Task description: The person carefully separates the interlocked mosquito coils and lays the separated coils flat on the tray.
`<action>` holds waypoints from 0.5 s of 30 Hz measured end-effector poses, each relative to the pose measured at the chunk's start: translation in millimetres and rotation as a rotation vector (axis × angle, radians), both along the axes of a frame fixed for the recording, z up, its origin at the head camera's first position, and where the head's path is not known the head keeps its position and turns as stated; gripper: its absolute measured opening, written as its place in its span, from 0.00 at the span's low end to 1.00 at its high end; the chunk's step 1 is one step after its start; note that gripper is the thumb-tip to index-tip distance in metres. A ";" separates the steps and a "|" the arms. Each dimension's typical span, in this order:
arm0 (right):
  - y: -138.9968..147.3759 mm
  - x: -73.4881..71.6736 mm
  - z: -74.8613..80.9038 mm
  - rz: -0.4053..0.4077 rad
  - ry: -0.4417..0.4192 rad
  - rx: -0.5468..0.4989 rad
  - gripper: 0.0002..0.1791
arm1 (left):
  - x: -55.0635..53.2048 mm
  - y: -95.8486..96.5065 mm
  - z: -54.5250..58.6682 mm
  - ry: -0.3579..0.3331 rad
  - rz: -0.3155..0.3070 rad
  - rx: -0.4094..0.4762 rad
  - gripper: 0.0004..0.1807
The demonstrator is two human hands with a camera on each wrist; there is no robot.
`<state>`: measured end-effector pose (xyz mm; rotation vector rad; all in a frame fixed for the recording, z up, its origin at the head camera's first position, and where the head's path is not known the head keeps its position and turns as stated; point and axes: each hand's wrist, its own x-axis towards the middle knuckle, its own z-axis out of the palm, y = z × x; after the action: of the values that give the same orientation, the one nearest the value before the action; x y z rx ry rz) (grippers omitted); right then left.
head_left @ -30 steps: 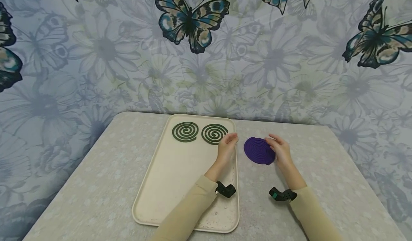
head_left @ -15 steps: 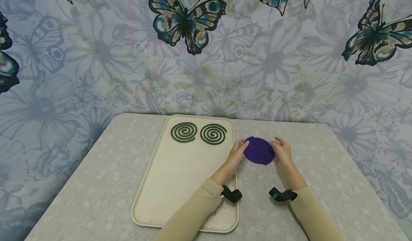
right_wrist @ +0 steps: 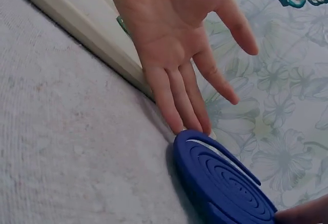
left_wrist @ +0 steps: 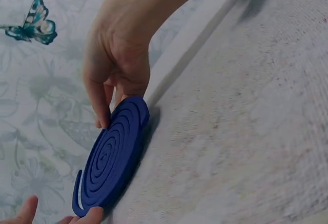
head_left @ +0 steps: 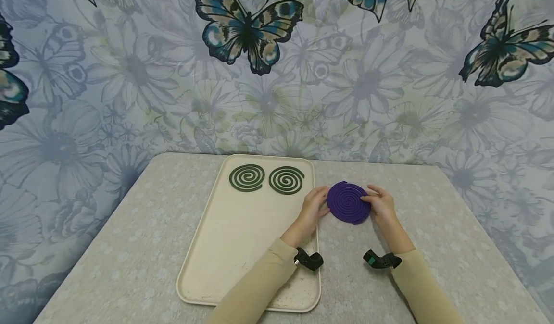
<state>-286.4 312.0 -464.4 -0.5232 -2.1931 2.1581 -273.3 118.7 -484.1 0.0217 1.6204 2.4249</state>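
A purple mosquito coil point(head_left: 347, 203), wound in a tight spiral, is tilted slightly over the table right of the cream tray. My right hand point(head_left: 382, 205) pinches its right edge between thumb and fingers; the left wrist view also shows this right hand point(left_wrist: 120, 55) at the blue-looking coil point(left_wrist: 110, 157). On the other side, my left hand point(head_left: 310, 209) has its fingertips at the coil's left edge. In the right wrist view that left hand point(right_wrist: 171, 34) shows spread, straight fingers, some touching the coil point(right_wrist: 218, 175).
Two green mosquito coils, one on the left point(head_left: 247, 177) and one on the right point(head_left: 287, 180), lie at the far end of the cream tray point(head_left: 242, 247). A patterned cloth covers the table point(head_left: 130, 247). Behind stands a butterfly-print backdrop point(head_left: 277, 112).
My left hand came right from over the tray, gripped the purple coil's left edge, then loosened to straight fingers. My right thumb has moved onto the coil's face, and the coil has turned slightly.
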 end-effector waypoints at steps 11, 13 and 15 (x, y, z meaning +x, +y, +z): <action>-16.6 -2.4 20.6 0.051 -0.019 -0.371 0.25 | -10.0 -22.9 16.5 0.115 0.089 -0.096 0.21; -20.8 -2.4 25.0 0.051 -0.011 -0.401 0.24 | -10.1 -25.8 15.9 0.133 0.102 -0.146 0.22; -25.4 -1.9 29.3 0.065 0.007 -0.426 0.26 | -10.3 -28.4 15.0 0.142 0.106 -0.184 0.24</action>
<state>-288.3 286.6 -435.1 -0.4557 -1.7655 2.6682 -283.6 90.3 -469.1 0.0809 1.9481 2.3886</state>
